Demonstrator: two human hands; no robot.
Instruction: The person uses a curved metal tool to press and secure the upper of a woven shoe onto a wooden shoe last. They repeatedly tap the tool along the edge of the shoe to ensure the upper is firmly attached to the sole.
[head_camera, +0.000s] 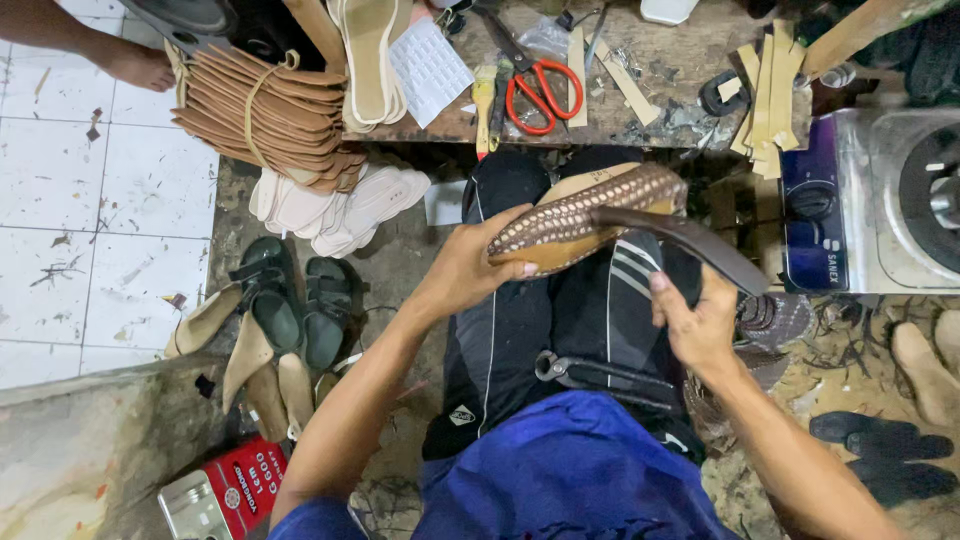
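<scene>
My left hand (470, 265) grips a sandal (580, 215) with a brown woven patterned upper and a tan sole, held over my lap. My right hand (700, 320) holds the end of a dark brown strap (690, 240) that runs from the sandal's top down to my palm. Pliers (590, 372) with dark handles lie across my lap on the dark trousers.
A wooden bench (660, 70) ahead carries red-handled scissors (535, 85), a brush, tan strips and a white sheet. A tied stack of brown soles (270, 115) and white insoles (330, 205) lie left. Green sandals (295, 300) on the floor, a machine (870, 200) right, another person's foot (140, 65).
</scene>
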